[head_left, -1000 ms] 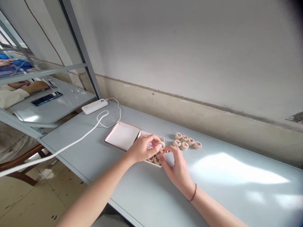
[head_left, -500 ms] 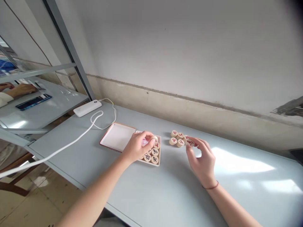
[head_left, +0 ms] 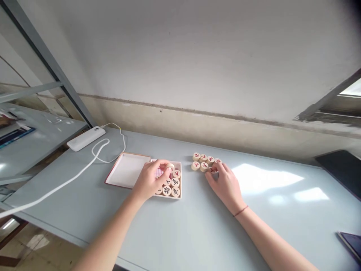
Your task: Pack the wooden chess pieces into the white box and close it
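Observation:
My left hand (head_left: 148, 177) pinches a round wooden Chinese chess piece (head_left: 170, 166) between thumb and fingertips, above the open box (head_left: 181, 190). Inside that box lie several pieces with black characters and one red-marked piece (head_left: 176, 174); my fingers hide part of the interior. On the table to the right, red-marked pieces (head_left: 203, 157) stand in two short rows. My right hand (head_left: 227, 187) has its thumb and fingers closed around a piece (head_left: 212, 169) at the right end of the nearer row, mostly covered by the fingers.
The box lid (head_left: 128, 171) lies face up left of the box. A white power bank (head_left: 86, 138) with a white cable (head_left: 64, 184) is farther left. Dark flat objects (head_left: 340, 173) sit at the table's right side, and a wall runs along the back.
The view has swung right. My right hand has brought its piece left, to the end of the nearer row. My left hand still holds its piece over the box.

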The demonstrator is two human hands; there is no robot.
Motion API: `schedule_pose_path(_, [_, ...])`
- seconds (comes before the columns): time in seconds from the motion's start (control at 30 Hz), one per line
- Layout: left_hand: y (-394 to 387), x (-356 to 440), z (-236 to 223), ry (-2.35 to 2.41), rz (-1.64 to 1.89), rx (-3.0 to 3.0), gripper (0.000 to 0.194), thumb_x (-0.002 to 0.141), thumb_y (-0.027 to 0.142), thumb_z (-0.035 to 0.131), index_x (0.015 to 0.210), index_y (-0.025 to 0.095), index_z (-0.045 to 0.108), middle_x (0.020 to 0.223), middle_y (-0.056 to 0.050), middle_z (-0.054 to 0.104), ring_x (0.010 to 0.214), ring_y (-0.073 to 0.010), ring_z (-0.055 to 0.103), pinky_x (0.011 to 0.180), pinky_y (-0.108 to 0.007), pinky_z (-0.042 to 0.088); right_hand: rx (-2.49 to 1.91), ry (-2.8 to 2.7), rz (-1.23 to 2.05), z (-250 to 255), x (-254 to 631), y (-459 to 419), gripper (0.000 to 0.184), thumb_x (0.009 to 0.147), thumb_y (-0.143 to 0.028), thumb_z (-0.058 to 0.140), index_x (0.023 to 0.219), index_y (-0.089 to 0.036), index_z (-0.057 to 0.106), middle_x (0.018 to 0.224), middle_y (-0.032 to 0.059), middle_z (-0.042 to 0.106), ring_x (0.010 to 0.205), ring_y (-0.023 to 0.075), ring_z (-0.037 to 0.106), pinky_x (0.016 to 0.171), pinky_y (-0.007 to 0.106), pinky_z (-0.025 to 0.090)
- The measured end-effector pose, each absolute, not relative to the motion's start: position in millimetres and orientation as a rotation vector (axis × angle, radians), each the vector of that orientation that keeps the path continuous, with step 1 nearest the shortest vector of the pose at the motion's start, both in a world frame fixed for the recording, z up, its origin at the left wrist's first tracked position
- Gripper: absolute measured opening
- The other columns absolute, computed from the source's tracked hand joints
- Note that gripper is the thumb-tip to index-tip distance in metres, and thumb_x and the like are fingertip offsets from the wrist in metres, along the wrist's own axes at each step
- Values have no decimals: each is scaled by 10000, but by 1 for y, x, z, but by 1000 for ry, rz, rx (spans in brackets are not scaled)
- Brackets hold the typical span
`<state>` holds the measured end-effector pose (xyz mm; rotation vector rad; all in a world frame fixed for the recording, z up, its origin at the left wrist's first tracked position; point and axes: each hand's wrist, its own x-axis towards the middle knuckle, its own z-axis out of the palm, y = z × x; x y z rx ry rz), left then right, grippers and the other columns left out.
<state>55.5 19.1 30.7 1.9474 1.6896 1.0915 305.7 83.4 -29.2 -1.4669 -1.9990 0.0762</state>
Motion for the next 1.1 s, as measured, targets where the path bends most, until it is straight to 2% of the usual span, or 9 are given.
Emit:
schedule_pose_path(0.17, [16,60,32,1639,1102,2017,110,889,289,521,915,237,615,906,19,707,834,-153,634,830,-277,449,-1331,-1928,43,-20,295,72,53,838,-241,480,882,-228,506,841,61,588,745,216,579,639,340,479])
schedule_pose_path(0.3, [11,70,30,1518,1093,2123,104,904,286,534,919,234,622,902,6,700,841,-156,636,822,-284,455,-926,-2096,67,-8,272,43,265,855,-238,532,1115,-214,488,975,101,619,836,222,606,691,356,513])
schedule_pose_path(0.4, [7,77,30,1433,1082,2198,131,909,318,546,982,231,613,828,7,699,777,-158,644,804,-304,470,-752,-2151,81,-4,258,22,348,850,-187,569,1183,-208,470,985,96,644,793,197,615,664,333,514])
schedule_pose_path(0.5, [3,79,30,1396,1080,2227,133,917,323,536,1000,236,593,758,23,686,710,-156,642,763,-309,482,-764,-2080,116,-1,251,10,338,838,-78,559,1151,-194,499,974,98,652,838,195,620,689,323,524])
schedule_pose_path(0.6, [3,77,29,1373,1088,2237,108,918,312,529,987,244,576,757,28,683,714,-157,644,749,-307,484,-796,-2044,122,2,248,6,350,817,-47,573,1133,-187,518,1030,115,646,921,212,613,749,343,533])
schedule_pose_path(0.67, [5,74,27,1363,1120,2252,149,913,311,531,1044,245,558,794,17,683,762,-169,648,773,-318,483,-814,-2022,103,3,248,11,351,807,-39,572,1114,-203,530,1014,94,652,918,208,612,764,351,531])
schedule_pose_path(0.77, [9,69,24,1385,1178,2271,206,926,284,498,1124,235,521,835,-3,670,819,-182,641,811,-342,469,-998,-1895,20,-3,253,26,291,817,-75,567,1069,-220,549,992,76,650,925,212,609,776,366,523])
schedule_pose_path(0.97, [10,70,18,1371,1189,2360,161,923,164,456,1054,213,537,837,-1,667,792,-168,620,835,-351,431,-1385,-1731,-125,-29,276,58,105,843,-197,533,946,-206,552,906,60,647,822,215,584,737,375,501])
schedule_pose_path(1.1, [10,71,18,1349,1195,2386,159,915,152,460,1019,217,561,874,0,682,817,-170,617,841,-350,415,-1518,-1785,-99,-39,284,63,80,868,-224,473,880,-210,551,844,51,635,760,213,550,705,366,481])
